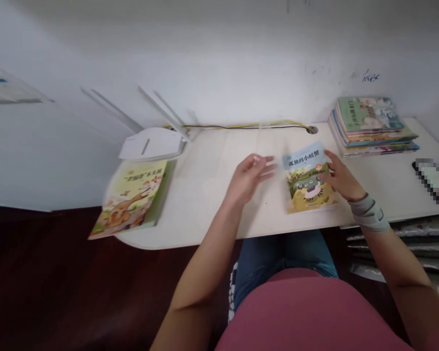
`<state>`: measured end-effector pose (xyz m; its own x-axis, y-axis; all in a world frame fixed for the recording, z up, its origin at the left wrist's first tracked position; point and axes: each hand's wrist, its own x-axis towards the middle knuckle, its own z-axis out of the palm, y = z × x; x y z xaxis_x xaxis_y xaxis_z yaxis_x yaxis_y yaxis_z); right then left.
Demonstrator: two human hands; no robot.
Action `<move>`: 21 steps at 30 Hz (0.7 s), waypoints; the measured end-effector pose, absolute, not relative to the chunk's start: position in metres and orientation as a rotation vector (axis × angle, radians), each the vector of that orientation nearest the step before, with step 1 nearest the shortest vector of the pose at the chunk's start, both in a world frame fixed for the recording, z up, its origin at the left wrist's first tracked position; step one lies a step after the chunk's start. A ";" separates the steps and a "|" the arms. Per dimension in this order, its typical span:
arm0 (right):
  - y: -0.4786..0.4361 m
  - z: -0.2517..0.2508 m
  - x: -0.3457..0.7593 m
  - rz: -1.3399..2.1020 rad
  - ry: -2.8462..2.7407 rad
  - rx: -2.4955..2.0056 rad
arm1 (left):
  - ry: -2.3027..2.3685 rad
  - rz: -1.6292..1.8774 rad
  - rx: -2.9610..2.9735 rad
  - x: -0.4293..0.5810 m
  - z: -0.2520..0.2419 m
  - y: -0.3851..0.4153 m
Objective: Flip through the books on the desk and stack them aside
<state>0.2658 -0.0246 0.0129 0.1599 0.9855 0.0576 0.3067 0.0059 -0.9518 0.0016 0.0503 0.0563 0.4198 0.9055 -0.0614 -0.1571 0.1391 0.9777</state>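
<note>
Two open grips over the tabletop [201, 209]: right grip [339, 178] spread wide, fingertips touching the picture book [303, 187]; left grip [249, 176] wide too, empty, just beside it.

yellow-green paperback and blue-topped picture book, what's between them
Head view: the person's left hand above the white desk, between the yellow-green paperback and the blue-topped picture book.

Right hand [339, 176] on a children's paperback [307, 183], left hand [249, 178] open beside it, white desk [205, 195]
</note>
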 end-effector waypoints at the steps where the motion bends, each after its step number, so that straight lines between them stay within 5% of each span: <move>1: -0.026 0.001 0.272 0.886 -1.327 -1.533 | 0.960 0.900 1.305 -0.015 0.048 0.054; 6: -0.034 -0.037 0.287 0.808 -1.357 -1.683 | 1.931 0.268 1.921 -0.094 0.012 0.067; 9: -0.037 -0.036 0.285 0.589 -1.470 -1.779 | 2.139 0.297 2.156 -0.096 0.012 0.053; 15: -0.042 -0.041 0.284 0.200 -1.585 -1.886 | 1.501 1.054 2.659 -0.018 0.036 0.014; 18: -0.045 -0.047 0.288 0.202 -1.529 -1.882 | 0.988 0.685 2.752 0.025 0.020 0.013; 21: -0.048 -0.047 0.291 0.224 -1.524 -1.815 | 1.079 0.314 2.679 0.049 -0.012 0.023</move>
